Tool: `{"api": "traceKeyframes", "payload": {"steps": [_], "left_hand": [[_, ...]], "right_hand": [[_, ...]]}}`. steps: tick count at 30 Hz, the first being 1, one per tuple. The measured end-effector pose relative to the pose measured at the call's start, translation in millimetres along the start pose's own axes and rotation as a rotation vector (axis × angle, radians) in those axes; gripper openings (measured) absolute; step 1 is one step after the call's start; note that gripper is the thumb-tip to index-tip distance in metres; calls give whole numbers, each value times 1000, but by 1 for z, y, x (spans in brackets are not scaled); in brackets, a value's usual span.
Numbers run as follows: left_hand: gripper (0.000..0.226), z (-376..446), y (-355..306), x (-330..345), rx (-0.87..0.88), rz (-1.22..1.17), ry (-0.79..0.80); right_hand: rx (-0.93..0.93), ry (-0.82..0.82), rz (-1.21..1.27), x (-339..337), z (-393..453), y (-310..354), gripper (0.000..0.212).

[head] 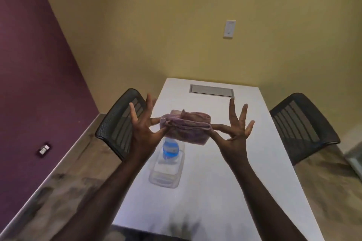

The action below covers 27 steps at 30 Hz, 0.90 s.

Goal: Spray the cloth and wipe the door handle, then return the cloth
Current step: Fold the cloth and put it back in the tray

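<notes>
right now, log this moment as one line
hands: left and right pinch cloth ends | cloth: folded, held above table | bottle: in clear tray below

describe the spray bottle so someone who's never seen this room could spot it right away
Start at the long white table between the two black mesh chairs. On its near half sits a clear plastic tray, just below the folded pink cloth pinched between the left hand and right hand. The clear spray bottle lies in that tray, the only thing with bright blue on it.

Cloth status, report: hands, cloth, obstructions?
Left hand and right hand pinch cloth ends. Cloth folded, held above table. Spray bottle below, in clear tray. Nothing obstructing.
</notes>
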<state>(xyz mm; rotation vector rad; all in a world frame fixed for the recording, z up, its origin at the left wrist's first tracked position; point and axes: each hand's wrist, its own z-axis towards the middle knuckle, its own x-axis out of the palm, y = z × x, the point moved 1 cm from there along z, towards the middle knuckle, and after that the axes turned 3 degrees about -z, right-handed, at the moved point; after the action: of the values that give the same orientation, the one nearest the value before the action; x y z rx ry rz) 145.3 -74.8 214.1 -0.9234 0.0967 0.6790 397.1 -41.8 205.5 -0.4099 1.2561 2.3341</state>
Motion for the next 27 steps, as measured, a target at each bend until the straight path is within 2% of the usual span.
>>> {"api": "traceKeyframes", "payload": {"steps": [3,8,13,19,22,27], "left_hand": [[99,-19,26,-1,-80,16,13],[106,-49,77,6,-231,-57,27],[110,-54,126,15,-466,-133,62],[116,-54,185,26,-706,-180,135],[110,-50,214,35,-743,-166,207],[104,-45,252,47,-749,-86,358]], "right_hand": [[74,74,69,26,-14,-11,1],[273,196,113,69,-34,-35,4],[511,297,116,117,-43,-56,4],[865,266,212,174,-52,-75,12],[936,265,143,199,-52,-86,19],[1009,250,-29,225,-50,-100,18]]}}
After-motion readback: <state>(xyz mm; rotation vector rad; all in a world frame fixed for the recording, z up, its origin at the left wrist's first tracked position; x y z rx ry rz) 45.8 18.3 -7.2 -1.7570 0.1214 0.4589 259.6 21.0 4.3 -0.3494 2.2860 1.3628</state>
